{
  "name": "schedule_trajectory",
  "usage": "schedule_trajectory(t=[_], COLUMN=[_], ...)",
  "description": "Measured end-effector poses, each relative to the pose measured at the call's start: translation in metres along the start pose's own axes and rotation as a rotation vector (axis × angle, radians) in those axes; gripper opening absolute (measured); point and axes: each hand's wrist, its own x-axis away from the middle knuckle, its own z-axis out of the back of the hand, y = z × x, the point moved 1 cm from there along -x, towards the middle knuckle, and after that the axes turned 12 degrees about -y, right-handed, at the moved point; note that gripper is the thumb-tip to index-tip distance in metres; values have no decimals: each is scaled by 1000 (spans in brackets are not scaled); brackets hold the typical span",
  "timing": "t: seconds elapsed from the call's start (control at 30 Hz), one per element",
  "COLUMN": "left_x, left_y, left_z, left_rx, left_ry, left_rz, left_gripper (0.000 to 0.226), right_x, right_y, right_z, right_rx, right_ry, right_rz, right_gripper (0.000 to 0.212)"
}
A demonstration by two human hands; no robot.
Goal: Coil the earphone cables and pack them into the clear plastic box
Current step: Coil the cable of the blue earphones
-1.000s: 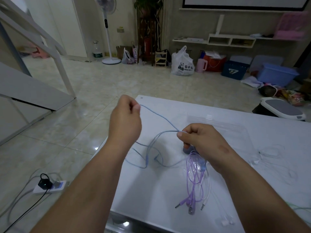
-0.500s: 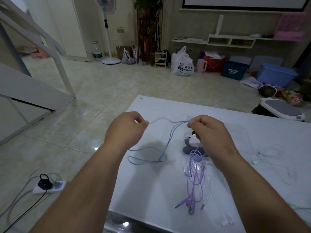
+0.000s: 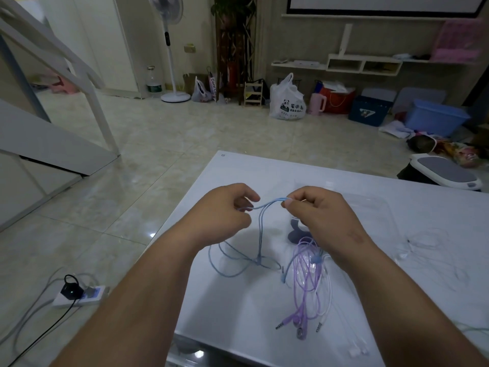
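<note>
A light blue earphone cable (image 3: 260, 234) is pinched between my left hand (image 3: 225, 213) and my right hand (image 3: 320, 215), a short stretch taut between them. Its remaining length hangs down and loops on the white table (image 3: 238, 300). A purple earphone cable (image 3: 307, 282) lies bundled with a white cable (image 3: 328, 292) below my right hand. The clear plastic box (image 3: 375, 210) sits behind my right hand, faint and partly hidden. Another white earphone cable (image 3: 423, 242) lies at the right.
A small dark grey object (image 3: 297, 233) lies under my right hand. The table's near left edge drops to a tiled floor with a power strip (image 3: 79, 295) and cords. Bags, bins and a fan stand along the far wall.
My hands have come closer together, shortening the stretch of blue cable between them. The left hand dropped lower and moved right; more blue cable now loops on the table.
</note>
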Motion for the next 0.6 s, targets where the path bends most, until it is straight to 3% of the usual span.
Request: schedule_trajectory(t=[0.13, 0.3, 0.4, 0.5, 0.6], left_x=[-2, -4, -6, -9, -9], left_y=[3, 3, -1, -7, -11], left_z=[0, 5, 10, 13, 15], left_rx=[29, 130, 195, 210, 221], left_ry=[93, 315, 476, 533, 575], left_rz=[-78, -95, -53, 3, 41], left_gripper=[9, 17, 15, 14, 16], right_x=[-2, -2, 0, 0, -1], right_y=[3, 4, 4, 3, 3], right_z=[0, 3, 5, 6, 3], right_rx=[4, 12, -44, -122, -86], right_ry=[10, -20, -33, -37, -45], right_rz=[11, -10, -23, -30, -15], right_gripper=[17, 32, 26, 19, 29])
